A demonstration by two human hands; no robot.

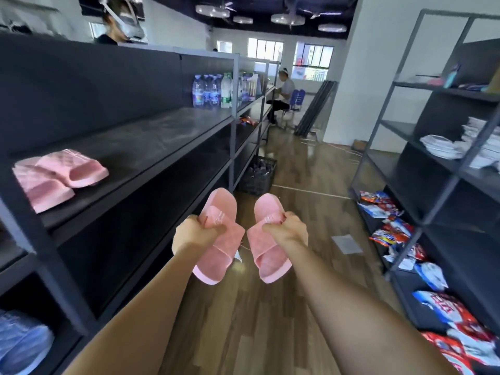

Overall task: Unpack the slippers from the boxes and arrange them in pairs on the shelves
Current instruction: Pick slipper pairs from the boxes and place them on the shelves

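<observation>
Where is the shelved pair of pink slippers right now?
Head view, left side: the pink slipper pair lies side by side on the dark shelf, near its front edge, nearer than the water bottles.

Matt pink quilted foam-like slippers [216,234], dark matt metal shelves [151,147], glossy wood-grain floor [243,320], shiny crinkled plastic snack packets [389,231]

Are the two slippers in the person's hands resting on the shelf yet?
No, the left hand grips the left slipper and the right hand the right slipper, both over the wooden floor beside the shelf.
</observation>
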